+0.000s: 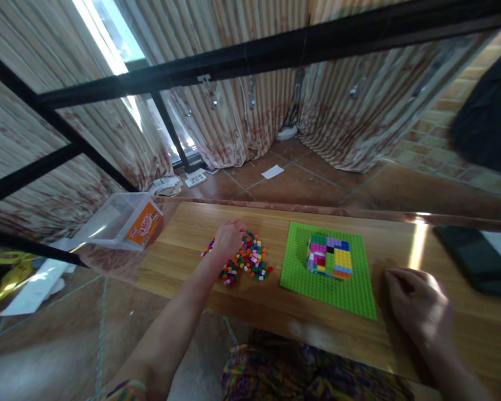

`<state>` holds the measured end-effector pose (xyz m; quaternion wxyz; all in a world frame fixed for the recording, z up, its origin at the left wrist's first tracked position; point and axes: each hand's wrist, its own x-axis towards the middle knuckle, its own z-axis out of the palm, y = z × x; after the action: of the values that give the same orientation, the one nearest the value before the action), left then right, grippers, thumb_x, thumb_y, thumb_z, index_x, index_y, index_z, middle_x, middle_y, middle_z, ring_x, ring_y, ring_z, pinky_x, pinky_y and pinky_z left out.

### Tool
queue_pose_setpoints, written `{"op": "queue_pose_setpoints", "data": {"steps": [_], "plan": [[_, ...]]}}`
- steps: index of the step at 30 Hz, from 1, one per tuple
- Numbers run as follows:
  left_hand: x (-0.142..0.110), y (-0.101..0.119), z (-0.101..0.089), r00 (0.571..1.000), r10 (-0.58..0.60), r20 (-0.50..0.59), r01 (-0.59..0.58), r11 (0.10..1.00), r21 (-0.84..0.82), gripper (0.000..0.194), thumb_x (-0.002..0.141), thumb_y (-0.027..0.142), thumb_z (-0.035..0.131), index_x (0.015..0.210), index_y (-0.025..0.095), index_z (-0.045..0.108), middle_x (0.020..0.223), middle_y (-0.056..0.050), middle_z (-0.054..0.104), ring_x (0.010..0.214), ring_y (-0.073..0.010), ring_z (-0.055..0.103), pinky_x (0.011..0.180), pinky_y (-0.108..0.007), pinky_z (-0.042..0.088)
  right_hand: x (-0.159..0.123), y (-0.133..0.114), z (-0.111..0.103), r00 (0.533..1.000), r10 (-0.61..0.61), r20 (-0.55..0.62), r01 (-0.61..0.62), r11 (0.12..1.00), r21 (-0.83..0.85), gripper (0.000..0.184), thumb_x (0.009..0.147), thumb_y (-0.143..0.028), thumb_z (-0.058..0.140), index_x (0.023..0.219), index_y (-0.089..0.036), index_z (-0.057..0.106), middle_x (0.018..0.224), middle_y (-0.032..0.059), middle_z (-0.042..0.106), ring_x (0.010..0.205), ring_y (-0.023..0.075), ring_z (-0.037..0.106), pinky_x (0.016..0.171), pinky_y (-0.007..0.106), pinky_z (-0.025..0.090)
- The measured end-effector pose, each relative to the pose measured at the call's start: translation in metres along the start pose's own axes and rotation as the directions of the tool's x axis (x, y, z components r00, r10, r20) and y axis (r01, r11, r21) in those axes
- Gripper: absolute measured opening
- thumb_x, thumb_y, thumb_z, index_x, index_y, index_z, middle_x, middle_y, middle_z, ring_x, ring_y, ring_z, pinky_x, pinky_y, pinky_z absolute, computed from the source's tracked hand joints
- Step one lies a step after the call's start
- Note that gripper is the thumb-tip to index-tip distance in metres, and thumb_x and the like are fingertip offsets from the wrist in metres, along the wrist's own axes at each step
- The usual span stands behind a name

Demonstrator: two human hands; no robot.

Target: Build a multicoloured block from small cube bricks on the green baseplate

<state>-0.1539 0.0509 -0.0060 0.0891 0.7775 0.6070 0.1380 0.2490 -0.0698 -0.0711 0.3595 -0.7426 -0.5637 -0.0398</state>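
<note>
My left hand (230,238) reaches down into a loose pile of small colourful toy bricks (255,256) on the wooden table. Its fingertips are hidden behind the hand, so I cannot see whether they grip a brick. To the right of the pile lies a green baseplate (292,262). A low block built of many-coloured bricks (329,256) stands on it, with a yellow patch at its right side. My right hand (421,301) rests on the table just right of the baseplate, fingers curled in; whatever is inside them, if anything, is hidden.
A clear plastic box (112,220) with an orange label stands at the table's left end. A dark flat object (476,262) lies on the right. Beyond the table's far edge are curtains (242,122), a black metal bar (234,55) and a tiled floor (309,181) with papers.
</note>
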Motion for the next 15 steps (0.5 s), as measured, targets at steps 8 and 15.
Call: {"op": "queue_pose_setpoints", "data": {"steps": [8,15], "plan": [[-0.025,-0.006,0.004,0.968,-0.148,-0.203,0.014,0.839,-0.544,0.016,0.081,0.017,0.055,0.088,0.017,0.07,0.085,-0.003,0.071,0.074,-0.0152,0.064,0.071,-0.027,0.051,0.001,-0.003,-0.001,1.0,-0.009,-0.012,0.009,1.0,0.012,0.03,0.081,-0.042,0.053,0.078,-0.019,0.07,0.085,0.0095,0.068,0.076,0.0244,0.061,0.071,0.038,0.051],[-0.04,0.001,0.013,0.94,-0.224,-0.258,0.037,0.817,-0.575,0.015,0.077,0.013,0.055,0.077,0.018,0.069,0.077,-0.002,0.069,0.075,-0.0156,0.063,0.073,-0.027,0.05,0.0,-0.004,-0.002,1.0,0.004,-0.004,-0.004,0.999,0.041,0.027,0.083,-0.042,0.053,0.078,-0.021,0.07,0.087,0.0108,0.068,0.076,0.026,0.061,0.071,0.041,0.05]]}}
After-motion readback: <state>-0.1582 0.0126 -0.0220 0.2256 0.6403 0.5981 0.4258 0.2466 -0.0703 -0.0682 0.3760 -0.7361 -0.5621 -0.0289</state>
